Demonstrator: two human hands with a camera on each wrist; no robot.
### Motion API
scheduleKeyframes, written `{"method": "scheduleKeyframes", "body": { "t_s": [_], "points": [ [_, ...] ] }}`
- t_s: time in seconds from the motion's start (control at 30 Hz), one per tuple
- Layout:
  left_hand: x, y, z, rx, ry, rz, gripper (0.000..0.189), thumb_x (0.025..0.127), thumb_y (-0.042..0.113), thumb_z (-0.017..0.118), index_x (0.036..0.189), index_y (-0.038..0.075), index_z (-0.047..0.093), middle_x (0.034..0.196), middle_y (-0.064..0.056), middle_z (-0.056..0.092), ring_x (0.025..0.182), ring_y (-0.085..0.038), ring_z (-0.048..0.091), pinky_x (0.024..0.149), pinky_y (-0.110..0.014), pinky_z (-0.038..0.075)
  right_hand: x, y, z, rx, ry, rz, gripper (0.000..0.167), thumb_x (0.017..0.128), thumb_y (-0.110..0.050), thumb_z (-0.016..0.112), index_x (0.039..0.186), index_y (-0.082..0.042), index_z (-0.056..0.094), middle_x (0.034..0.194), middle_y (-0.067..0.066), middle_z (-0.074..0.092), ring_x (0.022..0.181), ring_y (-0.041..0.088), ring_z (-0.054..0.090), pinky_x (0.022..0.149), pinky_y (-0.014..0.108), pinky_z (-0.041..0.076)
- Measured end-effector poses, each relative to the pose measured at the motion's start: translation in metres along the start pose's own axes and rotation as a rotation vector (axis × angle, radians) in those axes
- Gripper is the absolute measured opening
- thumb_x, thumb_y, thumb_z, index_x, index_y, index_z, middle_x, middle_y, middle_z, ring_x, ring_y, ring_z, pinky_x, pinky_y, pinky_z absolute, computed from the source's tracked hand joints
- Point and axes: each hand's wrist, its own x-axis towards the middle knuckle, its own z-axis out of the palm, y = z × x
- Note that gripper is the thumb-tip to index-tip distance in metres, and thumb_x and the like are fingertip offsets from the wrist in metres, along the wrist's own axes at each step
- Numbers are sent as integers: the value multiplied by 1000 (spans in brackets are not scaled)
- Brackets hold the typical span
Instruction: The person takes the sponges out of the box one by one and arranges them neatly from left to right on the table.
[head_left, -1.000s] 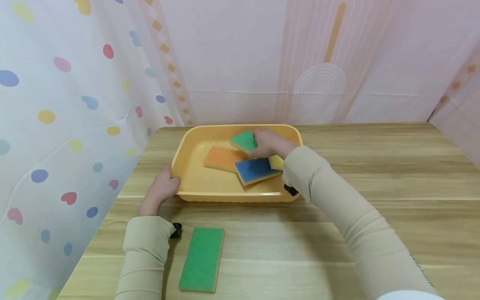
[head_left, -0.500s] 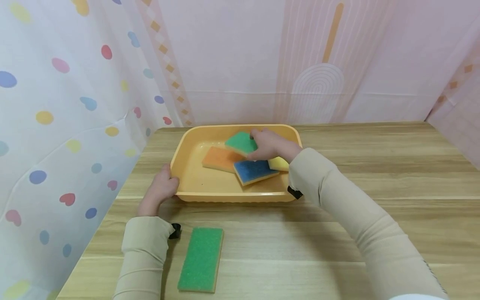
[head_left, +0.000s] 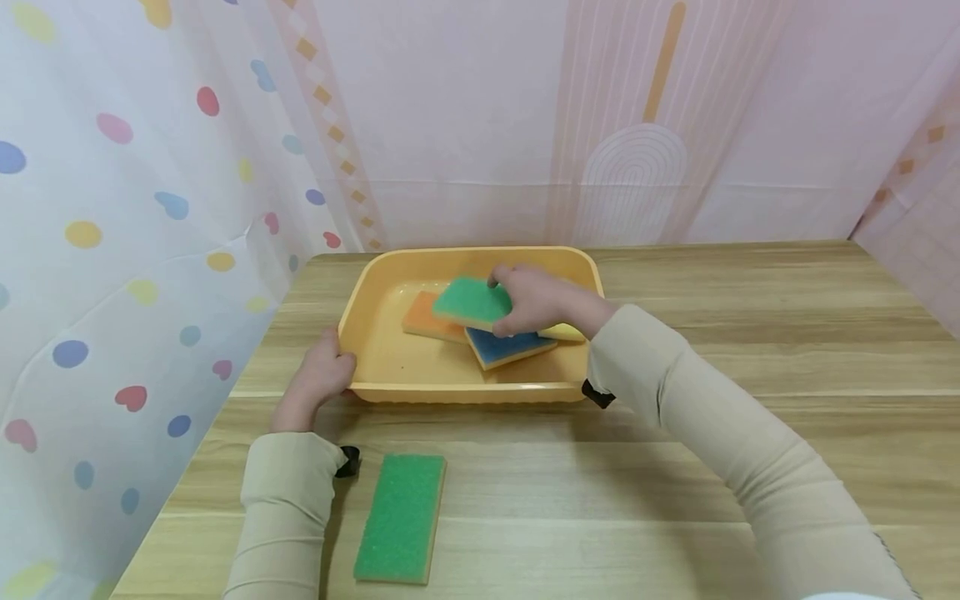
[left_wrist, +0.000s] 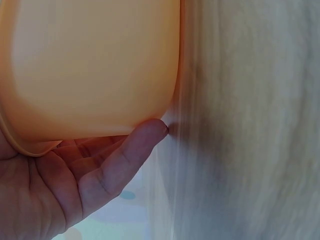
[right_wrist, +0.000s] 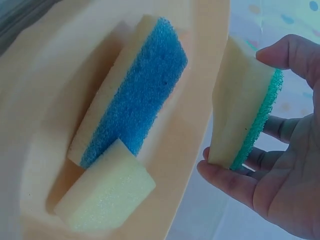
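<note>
My right hand [head_left: 531, 302] pinches a green-topped scouring sponge [head_left: 472, 302] over the yellow plastic basin [head_left: 378, 371]. In the right wrist view, thumb and fingers grip this sponge [right_wrist: 244, 107] at opposite edges, its cream foam side showing. Under it in the head view lie an orange sponge [head_left: 423, 318], partly covered, and a blue sponge [head_left: 502, 350]. A yellow sponge [head_left: 564, 333] sits at the basin's right, mostly behind my right hand. My left hand [head_left: 318, 371] holds the basin's left side; in the left wrist view its fingers [left_wrist: 125, 162] lie along the outer wall, below the rim.
Another green sponge [head_left: 401, 518] lies flat on the wooden table [head_left: 750, 333], in front of the basin and beside my left sleeve [head_left: 285, 508]. A patterned curtain [head_left: 465, 125] hangs right behind the table and along its left side.
My right hand has moved left and a little nearer with the green sponge, which now overlaps more of the orange and blue ones. The left hand stays on the basin.
</note>
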Motion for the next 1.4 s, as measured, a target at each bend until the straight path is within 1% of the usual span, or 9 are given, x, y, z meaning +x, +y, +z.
{"method": "scheduleKeyframes", "body": {
  "t_s": [0.2, 0.43, 0.6, 0.73, 0.83, 1.07, 1.17, 1.27, 1.4],
  "points": [
    [-1, 1, -1, 8, 0, 0, 55, 85, 5, 27, 135, -13, 13, 102, -34, 47, 63, -24, 59, 51, -38, 53, -7, -2, 1, 19, 2, -52, 65, 73, -23, 65, 129, -2, 39, 125, 14, 45, 113, 24, 43, 97, 37, 37],
    [-3, 2, -2, -2, -5, -13, 54, 85, 5, 26, 134, -12, 14, 103, -35, 46, 65, -25, 59, 52, -38, 54, -17, -2, 5, 59, 10, -137, 67, 68, -15, 67, 127, 2, 39, 121, 14, 47, 104, 24, 47, 92, 34, 39],
    [-4, 3, -3, -8, -10, -21, 55, 86, 5, 26, 136, -12, 12, 104, -35, 46, 65, -26, 60, 53, -38, 54, -22, -1, 8, 85, -13, -173, 68, 68, -11, 68, 127, 4, 39, 124, 14, 46, 107, 23, 46, 94, 34, 39],
    [-4, 3, -3, -7, -13, -27, 56, 86, 5, 26, 137, -11, 10, 105, -36, 46, 65, -26, 60, 53, -38, 54, -25, -3, 10, 67, -31, -207, 68, 68, -9, 67, 128, 3, 39, 125, 12, 46, 109, 22, 44, 96, 33, 38],
    [-4, 3, -3, -11, -14, -27, 57, 85, 5, 26, 138, -11, 8, 106, -36, 45, 65, -26, 60, 53, -38, 54, -28, -5, 10, 44, -43, -247, 68, 67, -8, 67, 129, 2, 39, 126, 11, 45, 109, 21, 43, 95, 33, 38],
    [-5, 4, -4, -3, -11, -27, 58, 85, 5, 26, 138, -11, 7, 108, -36, 44, 66, -26, 60, 53, -37, 54, -35, -8, 15, 78, -99, -385, 73, 63, 3, 65, 131, -1, 38, 126, 6, 42, 107, 19, 42, 89, 30, 41],
    [-5, 3, -5, 2, -10, -29, 59, 86, 5, 26, 138, -11, 6, 108, -36, 45, 67, -26, 60, 53, -37, 54, -39, -13, 17, 35, -133, -438, 74, 63, 6, 64, 132, -2, 38, 130, 6, 39, 112, 19, 39, 92, 29, 40],
    [-6, 2, -6, 4, -8, -30, 59, 86, 5, 26, 138, -11, 5, 108, -36, 45, 67, -26, 60, 53, -37, 54, -42, -20, 19, -16, -150, -492, 71, 62, 7, 62, 129, -3, 40, 129, 6, 40, 116, 19, 38, 93, 29, 39],
    [-8, 2, -6, 7, -5, -28, 59, 85, 6, 26, 138, -12, 7, 107, -36, 45, 66, -25, 60, 53, -38, 54, -45, -28, 21, -34, -168, -545, 69, 59, 10, 59, 124, -5, 44, 121, 4, 43, 109, 16, 40, 88, 26, 40]
  ]
}}
